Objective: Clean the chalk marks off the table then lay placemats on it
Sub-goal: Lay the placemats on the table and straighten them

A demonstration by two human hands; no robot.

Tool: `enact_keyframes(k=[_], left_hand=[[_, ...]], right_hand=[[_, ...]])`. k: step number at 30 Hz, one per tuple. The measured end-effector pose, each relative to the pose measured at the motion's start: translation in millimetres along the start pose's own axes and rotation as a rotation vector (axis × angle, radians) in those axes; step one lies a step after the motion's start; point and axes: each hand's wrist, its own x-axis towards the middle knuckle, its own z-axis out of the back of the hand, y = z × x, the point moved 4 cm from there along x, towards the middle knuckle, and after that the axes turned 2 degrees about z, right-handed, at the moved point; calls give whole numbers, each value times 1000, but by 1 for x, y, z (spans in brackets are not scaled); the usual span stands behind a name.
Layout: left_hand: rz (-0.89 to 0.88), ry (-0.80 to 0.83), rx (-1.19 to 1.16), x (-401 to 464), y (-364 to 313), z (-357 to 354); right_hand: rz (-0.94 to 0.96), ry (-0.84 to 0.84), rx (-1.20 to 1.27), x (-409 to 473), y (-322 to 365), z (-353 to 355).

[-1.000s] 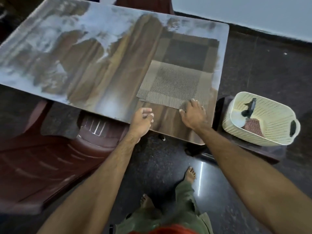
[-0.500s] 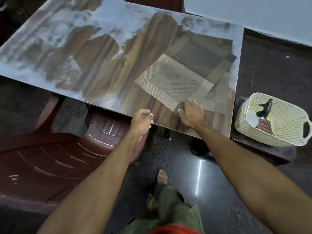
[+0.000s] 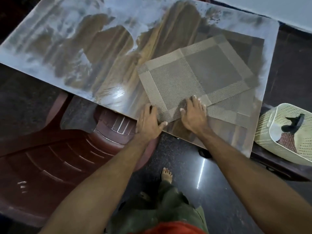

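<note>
While atop the stack, top placemat (image 3: 192, 78) under flat right hand (image 3: 194, 115), left hand (image 3: 148, 122) flat at its near edge.

Hands: left hand (image 3: 149, 123) and right hand (image 3: 194, 114) lie flat on top placemat (image 3: 190, 78)
Table (image 3: 109, 53): chalk-smeared
Basket (image 3: 285, 132): right

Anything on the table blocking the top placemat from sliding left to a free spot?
No object does. The top placemat has bare table to its left, with only whitish chalk residue on it. Both hands touch its near edge.
</note>
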Motion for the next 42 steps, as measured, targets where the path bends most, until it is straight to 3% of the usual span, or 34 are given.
enact_keyframes(k=[5,7,9,12,15,21,24,27,37,42], left_hand=[[202,-210,-364,16,17,16],[369,-260,-499,29,33,28],[461,-272,-522,42,51,37],[173,-171,-206,51,65,42],[-48,-7,-9,52,82,39],[-129,142,103,92,168,76],[-160,153,150,121,205,102],[-167,144,163,140,232,116],[-121,91,156,213,246,130],[-119,131,171,258,245,140]], right_hand=[[165,105,219,14,42,-8],[148,26,304,26,52,-3],[71,-66,190,34,50,-2],[-44,20,0,33,53,-22],[-24,44,28,35,83,-40],[19,-26,280,67,157,-41],[-147,-210,116,67,143,-29],[-254,-123,-26,54,121,-36],[-195,-63,-79,119,131,-46],[-155,-253,-22,142,133,-33]])
